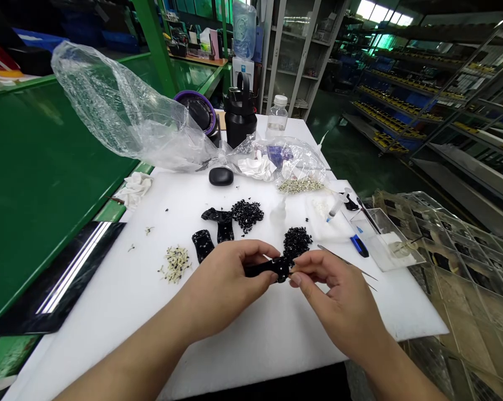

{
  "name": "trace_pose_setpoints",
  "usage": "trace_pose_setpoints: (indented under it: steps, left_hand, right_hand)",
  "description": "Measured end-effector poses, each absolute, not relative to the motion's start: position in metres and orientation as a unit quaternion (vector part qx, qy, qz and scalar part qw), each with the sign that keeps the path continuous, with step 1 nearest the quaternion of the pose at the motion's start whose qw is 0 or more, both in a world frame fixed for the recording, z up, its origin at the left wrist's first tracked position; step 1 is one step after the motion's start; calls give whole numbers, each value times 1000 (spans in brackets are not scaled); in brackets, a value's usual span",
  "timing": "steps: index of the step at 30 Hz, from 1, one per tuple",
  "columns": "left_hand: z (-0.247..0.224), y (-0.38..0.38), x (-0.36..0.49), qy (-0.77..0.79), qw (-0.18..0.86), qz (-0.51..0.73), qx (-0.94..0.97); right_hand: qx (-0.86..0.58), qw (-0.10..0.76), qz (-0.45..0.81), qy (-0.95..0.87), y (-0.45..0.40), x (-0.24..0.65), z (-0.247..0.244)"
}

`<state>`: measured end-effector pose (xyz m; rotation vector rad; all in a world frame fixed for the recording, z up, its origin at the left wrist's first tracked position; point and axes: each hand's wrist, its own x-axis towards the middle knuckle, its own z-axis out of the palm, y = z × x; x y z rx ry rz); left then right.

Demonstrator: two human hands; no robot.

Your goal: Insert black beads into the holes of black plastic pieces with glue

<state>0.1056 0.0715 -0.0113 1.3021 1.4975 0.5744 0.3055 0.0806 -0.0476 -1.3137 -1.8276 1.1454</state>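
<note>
My left hand (230,284) grips a black plastic part (263,268) between thumb and fingers, above the front of the white board. Thumb and forefinger of my right hand (332,284) are pinched together at the part's right end; whatever sits between them is too small to make out. Just behind the held part is a heap of small black pieces (298,241), with a second black heap (248,215) farther back to the left. Two more black parts, a short one (203,245) and a T-shaped one (225,225), lie left of my hands, beside a pile of small cream pieces (176,264).
Tweezers (338,256), a blue-capped tool (359,245), a syringe (335,210) and a clear tray (385,236) lie on the right. Behind are a black oval case (220,176), clear plastic bags (151,133), a black flask (240,120) and a clear bottle (277,116).
</note>
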Motion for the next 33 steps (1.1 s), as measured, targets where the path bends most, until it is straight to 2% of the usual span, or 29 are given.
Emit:
trace_pose_setpoints:
  steps: [20,33]
  left_hand:
    - [-5,69,109,583,474,243,614]
    - [-11,68,113,619,442,215,613]
  right_hand:
    - [-479,266,525,-651,82,300,-42]
    - [-473,256,527,-658,87,295,-47]
